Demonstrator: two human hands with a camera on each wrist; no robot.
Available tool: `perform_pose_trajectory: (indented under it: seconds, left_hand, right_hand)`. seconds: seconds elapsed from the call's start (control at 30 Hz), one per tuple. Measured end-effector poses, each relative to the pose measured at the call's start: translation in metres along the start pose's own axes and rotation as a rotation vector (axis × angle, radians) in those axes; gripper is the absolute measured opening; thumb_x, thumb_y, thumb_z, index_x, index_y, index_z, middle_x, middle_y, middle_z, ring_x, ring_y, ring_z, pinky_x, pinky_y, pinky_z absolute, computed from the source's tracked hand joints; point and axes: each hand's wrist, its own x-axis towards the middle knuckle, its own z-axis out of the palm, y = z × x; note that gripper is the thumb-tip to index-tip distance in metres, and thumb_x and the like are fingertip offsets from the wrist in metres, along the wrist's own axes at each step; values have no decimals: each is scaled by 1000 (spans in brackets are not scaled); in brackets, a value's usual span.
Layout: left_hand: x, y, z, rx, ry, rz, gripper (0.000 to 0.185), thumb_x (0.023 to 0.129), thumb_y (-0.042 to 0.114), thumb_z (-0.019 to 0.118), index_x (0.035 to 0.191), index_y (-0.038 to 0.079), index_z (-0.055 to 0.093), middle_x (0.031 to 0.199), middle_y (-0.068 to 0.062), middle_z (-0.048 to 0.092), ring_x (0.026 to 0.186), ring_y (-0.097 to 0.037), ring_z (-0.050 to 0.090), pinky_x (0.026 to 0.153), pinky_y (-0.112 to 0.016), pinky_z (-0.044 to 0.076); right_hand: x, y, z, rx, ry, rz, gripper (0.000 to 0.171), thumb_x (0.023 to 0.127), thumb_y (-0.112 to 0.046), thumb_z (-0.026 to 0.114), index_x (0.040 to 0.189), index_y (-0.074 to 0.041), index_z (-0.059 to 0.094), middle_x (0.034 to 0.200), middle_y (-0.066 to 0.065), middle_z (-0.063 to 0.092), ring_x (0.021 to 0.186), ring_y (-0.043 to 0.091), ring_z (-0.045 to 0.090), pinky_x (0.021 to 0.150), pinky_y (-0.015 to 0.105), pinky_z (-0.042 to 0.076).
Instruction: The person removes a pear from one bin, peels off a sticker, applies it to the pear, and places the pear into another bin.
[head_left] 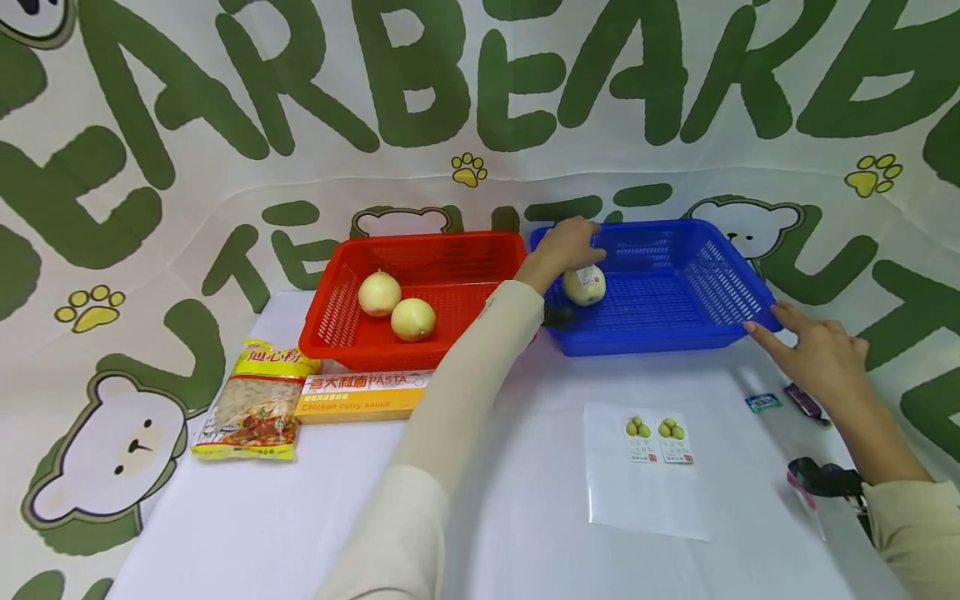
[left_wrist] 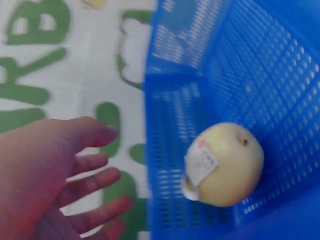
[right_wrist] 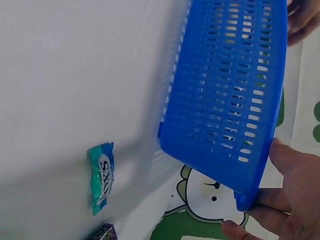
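A blue plastic basket (head_left: 660,342) with slotted sides stands at the back right of the table. Inside its left end lies a pale yellow pear (head_left: 585,286) with a white label, which the left wrist view shows partly lifted at one edge. My left hand (head_left: 568,244) is by the basket's left rim; in the left wrist view its fingers are spread and loosely bent, apart from the basket and holding nothing. At the right front corner, my right hand (head_left: 821,350) pinches the basket's rim, thumb (right_wrist: 284,154) on one side and fingers on the other.
A red basket (head_left: 375,362) holding two pears stands left of the blue one. Before it lie a pasta box (head_left: 363,396) and a noodle bag (head_left: 255,404). A label sheet (head_left: 645,492) lies centre right; small wrapped sweets (head_left: 763,402) and a black-handled item (head_left: 825,479) lie farther right.
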Motion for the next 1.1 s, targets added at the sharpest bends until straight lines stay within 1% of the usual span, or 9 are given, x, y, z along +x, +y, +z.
perform_pose_trajectory:
  seconds: [0.1,0.27,0.37,0.47,0.6,0.7,0.87,1.0,1.1]
  left_hand:
    - [-30,-6,-12,-89,113,79,46,101,31,57,143,14,55,137,-2,57,124,-16,54,103,-29,44]
    - [-110,-35,-22,-265,318,137,32,100,22,58,130,13,66,127,0,64,116,-15,57,98,-24,45]
    - [-159,-56,-20,-300,466,169,27,99,19,59,123,12,70,120,0,67,110,-16,58,96,-26,46]
    - [-203,-80,-16,-292,585,161,25,97,16,60,119,11,71,117,0,68,108,-17,58,96,-30,46]
    - [-253,-114,-10,-306,713,94,23,96,15,63,116,9,72,114,-2,70,106,-20,59,93,-36,49]
    - [-278,-136,-6,-324,802,38,22,95,14,66,115,7,72,113,-4,70,104,-22,60,92,-41,49]
    - [-316,-167,4,-300,890,-110,23,96,17,67,117,8,72,116,-4,69,109,-21,56,88,-43,49]
    - [-335,-184,14,-312,944,-192,24,95,16,67,117,7,72,118,-5,67,109,-23,54,85,-44,49]
    - [-343,-196,20,-308,970,-245,27,95,17,68,119,6,71,122,-8,65,112,-25,54,93,-45,46]
  right_hand:
    - [0,2,-1,2,3,-10,80,101,-60,43,149,5,37,146,36,35,119,61,31,81,68,24]
    - [3,-1,3,-14,3,0,82,101,-61,41,150,4,33,147,37,32,119,62,30,83,70,23]
    - [3,0,3,-25,-3,33,85,101,-63,39,150,5,29,149,37,27,124,63,27,90,74,20]
    - [2,1,3,-26,-13,66,87,100,-64,36,151,6,24,150,37,23,131,64,21,99,77,14]
    - [0,2,5,-32,-37,99,90,99,-66,34,152,5,16,148,40,22,133,64,17,107,77,3]
    - [-1,5,2,-24,-56,119,92,99,-67,33,153,2,8,148,40,21,130,63,20,109,76,4]
    - [-1,2,3,0,-58,114,90,100,-67,32,154,0,5,148,40,23,126,62,22,108,76,11]
    - [-2,1,5,32,-39,100,88,101,-65,31,154,1,6,152,37,17,133,63,19,109,75,6]
    - [-4,0,8,56,-31,102,87,101,-64,30,154,1,5,154,35,11,138,62,12,109,75,2]
